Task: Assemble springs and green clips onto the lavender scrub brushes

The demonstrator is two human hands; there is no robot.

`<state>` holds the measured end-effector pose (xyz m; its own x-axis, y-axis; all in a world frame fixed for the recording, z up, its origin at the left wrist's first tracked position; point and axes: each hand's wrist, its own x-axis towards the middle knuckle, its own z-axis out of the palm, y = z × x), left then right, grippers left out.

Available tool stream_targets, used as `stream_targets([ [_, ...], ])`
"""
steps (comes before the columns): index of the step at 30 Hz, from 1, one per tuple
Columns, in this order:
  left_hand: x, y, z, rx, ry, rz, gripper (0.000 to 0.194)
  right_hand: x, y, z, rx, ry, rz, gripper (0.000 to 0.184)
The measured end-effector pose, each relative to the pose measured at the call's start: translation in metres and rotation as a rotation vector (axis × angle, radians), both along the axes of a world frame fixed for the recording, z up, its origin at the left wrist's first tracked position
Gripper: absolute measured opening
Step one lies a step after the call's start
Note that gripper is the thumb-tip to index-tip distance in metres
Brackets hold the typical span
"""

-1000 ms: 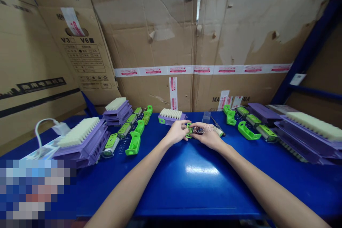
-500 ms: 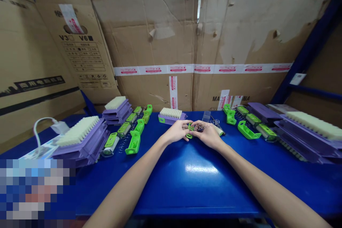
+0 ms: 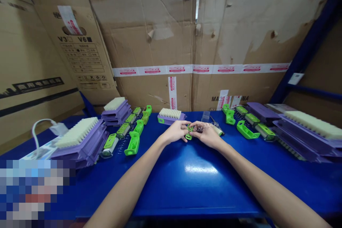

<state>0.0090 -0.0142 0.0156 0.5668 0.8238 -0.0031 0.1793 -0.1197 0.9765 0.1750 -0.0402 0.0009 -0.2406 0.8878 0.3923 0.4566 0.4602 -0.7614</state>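
Above the middle of the table, my left hand (image 3: 175,132) has its fingers closed round one side of a small green plastic part (image 3: 188,136). Facing it from the other side, my right hand (image 3: 210,136) pinches a thin metal coil spring (image 3: 199,127) against that part. Fingers hide much of both pieces. Just behind my hands stands a purple block with cream bristles (image 3: 170,114). Past my right hand lie more loose springs (image 3: 213,123) and a small clear plastic box (image 3: 205,115).
Purple bristle blocks are stacked on the left (image 3: 80,142) and right (image 3: 307,131). Green brackets (image 3: 133,143) and green-topped metal pieces (image 3: 110,146) line both sides. A white cable (image 3: 34,131) loops at far left. Cardboard sheets (image 3: 149,42) wall off the back of the blue table (image 3: 171,185).
My hands stay together around the green part, with only slight finger movement. The whole view has shifted very slightly.
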Motion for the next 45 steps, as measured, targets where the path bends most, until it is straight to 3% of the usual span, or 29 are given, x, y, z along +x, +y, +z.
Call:
stream_targets([
  [5,0.0,-0.004,0.005,0.012,-0.029,-0.07,0.047,-0.001,0.001,-0.001,0.015,0.024,-0.009,0.015],
  [14,0.001,-0.003,0.004,0.013,-0.001,-0.04,0.04,-0.004,0.003,-0.004,0.009,0.081,-0.015,0.013],
  [22,0.002,-0.008,0.009,0.006,0.102,0.02,0.031,-0.002,0.005,-0.005,0.174,-0.117,0.019,0.01],
  [32,-0.005,-0.005,0.011,-0.1,0.166,-0.041,0.027,0.003,0.009,-0.006,0.248,-0.201,0.102,0.006],
  [38,-0.01,0.001,0.003,-0.169,0.045,-0.112,0.054,0.003,0.008,-0.005,0.212,-0.247,0.074,0.005],
  [45,-0.01,0.002,-0.002,-0.175,-0.027,-0.041,0.068,0.003,0.008,-0.007,0.182,-0.131,0.068,0.012],
])
